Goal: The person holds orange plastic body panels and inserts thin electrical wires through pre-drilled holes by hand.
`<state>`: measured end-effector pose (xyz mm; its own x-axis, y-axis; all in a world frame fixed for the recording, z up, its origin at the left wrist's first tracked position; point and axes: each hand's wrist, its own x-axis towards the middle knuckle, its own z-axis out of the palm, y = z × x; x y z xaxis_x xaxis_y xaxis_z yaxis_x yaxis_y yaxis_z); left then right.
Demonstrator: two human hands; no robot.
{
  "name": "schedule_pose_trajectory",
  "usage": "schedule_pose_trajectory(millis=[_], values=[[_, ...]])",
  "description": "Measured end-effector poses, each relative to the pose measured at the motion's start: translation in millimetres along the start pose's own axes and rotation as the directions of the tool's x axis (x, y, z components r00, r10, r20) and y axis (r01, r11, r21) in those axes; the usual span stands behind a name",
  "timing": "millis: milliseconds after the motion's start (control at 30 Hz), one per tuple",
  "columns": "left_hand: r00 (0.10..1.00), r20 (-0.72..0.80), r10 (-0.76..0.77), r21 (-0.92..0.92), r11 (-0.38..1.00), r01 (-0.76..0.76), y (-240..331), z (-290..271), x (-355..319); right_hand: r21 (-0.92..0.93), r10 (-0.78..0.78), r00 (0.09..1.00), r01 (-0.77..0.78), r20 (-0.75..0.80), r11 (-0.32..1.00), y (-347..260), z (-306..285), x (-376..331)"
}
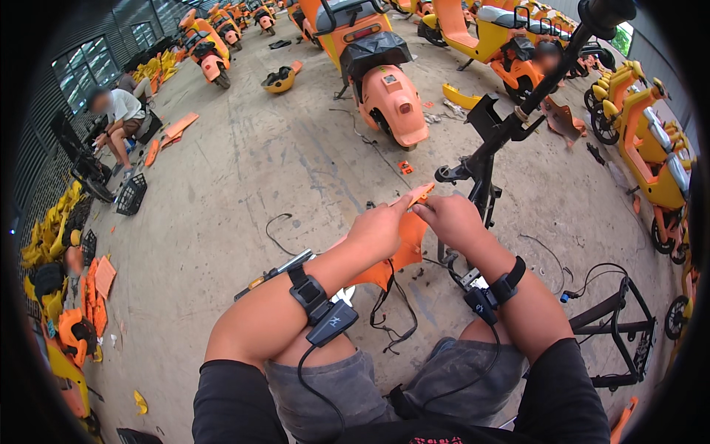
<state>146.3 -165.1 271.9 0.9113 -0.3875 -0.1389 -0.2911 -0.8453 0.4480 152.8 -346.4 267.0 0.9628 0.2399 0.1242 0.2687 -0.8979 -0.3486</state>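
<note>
Both hands meet in front of my knees on an orange plastic scooter panel (409,248). My left hand (376,235) is closed on its upper part, the index finger reaching along the edge. On the other side my right hand (452,220) pinches the panel's top corner, where a small dark hole shows. Whether a small part sits between the right fingertips is hidden. Below the panel, black cables (396,314) trail on the concrete. A silver-ended tool (275,274) lies partly behind my left forearm. Just beyond my right hand, a black metal scooter frame (484,181) stands with its steering tube slanting up.
An orange scooter (384,96) stands ahead, with a yellow-orange shell (279,80) on the floor left of it. A person (122,118) sits far left near a black crate (132,194). Another black frame (617,325) lies right. Scooters line the right side; loose panels lie left.
</note>
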Motion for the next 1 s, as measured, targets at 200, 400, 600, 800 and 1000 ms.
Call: schedule_pose_trajectory(millis=[200, 400, 600, 800, 1000], values=[[0.996, -0.031, 0.082, -0.018, 0.996, -0.083, 1, 0, -4, -0.013, -0.071, 0.996, 0.071, 0.053, 0.997, 7, -7, 2], [0.997, -0.025, 0.067, 0.017, 0.998, -0.066, 8, -4, -6, -0.031, -0.067, 0.997, 0.067, 0.029, 0.997, 5, 0, 1], [0.995, -0.047, 0.086, 0.0, 0.996, -0.086, 6, -3, -6, -0.013, -0.055, 0.998, 0.056, 0.026, 0.998, 2, -1, 0], [0.992, -0.048, 0.113, 0.009, 0.994, -0.113, 3, -1, -5, 0.164, -0.085, 0.995, 0.075, 0.053, 0.984, 13, 7, 3], [0.996, -0.005, 0.092, 0.038, 0.995, -0.091, 3, 1, -3, 0.381, 0.063, 0.956, -0.174, 0.286, 0.908, 4, -3, 2]])
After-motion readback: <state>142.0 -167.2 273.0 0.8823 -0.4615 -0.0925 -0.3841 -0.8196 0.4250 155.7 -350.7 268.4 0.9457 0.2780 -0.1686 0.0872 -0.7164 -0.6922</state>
